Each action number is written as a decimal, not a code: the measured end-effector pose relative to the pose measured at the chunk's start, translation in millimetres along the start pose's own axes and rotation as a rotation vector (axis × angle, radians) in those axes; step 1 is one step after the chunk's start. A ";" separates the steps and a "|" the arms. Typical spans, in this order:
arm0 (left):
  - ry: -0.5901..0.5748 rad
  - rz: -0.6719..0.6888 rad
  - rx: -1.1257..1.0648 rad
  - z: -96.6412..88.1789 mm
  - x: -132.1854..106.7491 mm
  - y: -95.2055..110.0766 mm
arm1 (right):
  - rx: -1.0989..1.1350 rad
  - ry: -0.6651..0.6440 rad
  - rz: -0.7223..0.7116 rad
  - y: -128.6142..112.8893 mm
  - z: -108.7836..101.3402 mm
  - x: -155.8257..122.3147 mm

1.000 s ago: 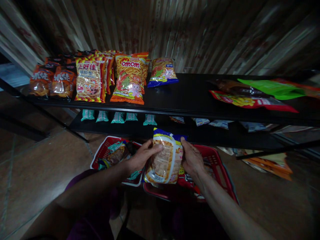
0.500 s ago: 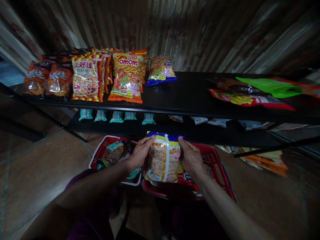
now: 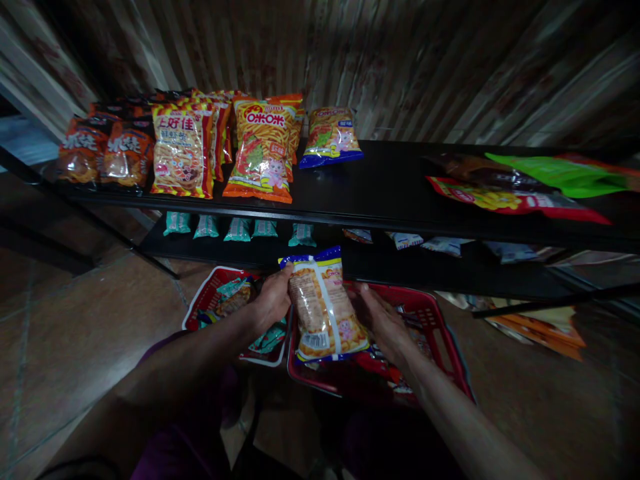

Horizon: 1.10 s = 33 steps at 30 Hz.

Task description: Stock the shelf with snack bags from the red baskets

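Observation:
My left hand grips the upper left edge of a snack bag, thumb on the face toward me. The bag has blue and yellow ends, a white seam down its middle and a barcode near the bottom; its back side faces me, slightly tilted. My right hand is off the bag, a little to its right, with fingers stretched out. Below is a red basket with packets inside, partly hidden by the bag and my right arm. A similar blue-edged snack bag stands on the upper shelf.
The black upper shelf bears orange snack bags, red-and-yellow bags, dark bags and flat-lying packets. Small teal packets sit on the lower shelf. A white-rimmed red basket stands at left; orange packets lie at right.
My right hand has let go of the snack bag and moved slightly away from it. The bag has tilted and shifted a little left in my left hand.

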<state>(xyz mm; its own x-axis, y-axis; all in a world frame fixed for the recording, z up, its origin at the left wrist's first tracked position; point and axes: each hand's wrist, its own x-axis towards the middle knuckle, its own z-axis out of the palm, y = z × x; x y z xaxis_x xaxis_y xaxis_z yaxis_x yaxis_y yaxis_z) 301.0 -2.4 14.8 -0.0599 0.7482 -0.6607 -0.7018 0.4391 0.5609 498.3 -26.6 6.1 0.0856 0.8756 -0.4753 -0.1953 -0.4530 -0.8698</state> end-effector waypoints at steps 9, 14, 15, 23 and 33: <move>0.122 0.023 -0.210 -1.6 16.5 7.5 | 0.302 0.007 0.438 8.1 2.4 -21.8; 0.182 0.042 -0.218 -5.8 25.4 6.3 | 0.401 -0.234 0.385 19.7 12.9 -30.3; 0.180 0.046 -0.215 -6.5 26.2 6.5 | 0.399 -0.263 0.372 21.5 14.5 -30.8; 0.144 0.094 -0.188 -10.5 25.2 14.9 | 0.380 -0.234 0.390 26.6 23.0 -32.8; 0.145 0.109 -0.138 -14.6 25.4 12.7 | 0.379 -0.156 0.417 53.0 29.4 -36.3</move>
<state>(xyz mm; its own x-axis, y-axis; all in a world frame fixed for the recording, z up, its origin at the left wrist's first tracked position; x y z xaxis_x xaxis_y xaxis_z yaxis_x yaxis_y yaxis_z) 280.2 14.9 -2.1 -0.2351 0.7036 -0.6705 -0.7755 0.2801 0.5659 456.0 -77.5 -18.9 -0.2130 0.6639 -0.7168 -0.5202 -0.6981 -0.4919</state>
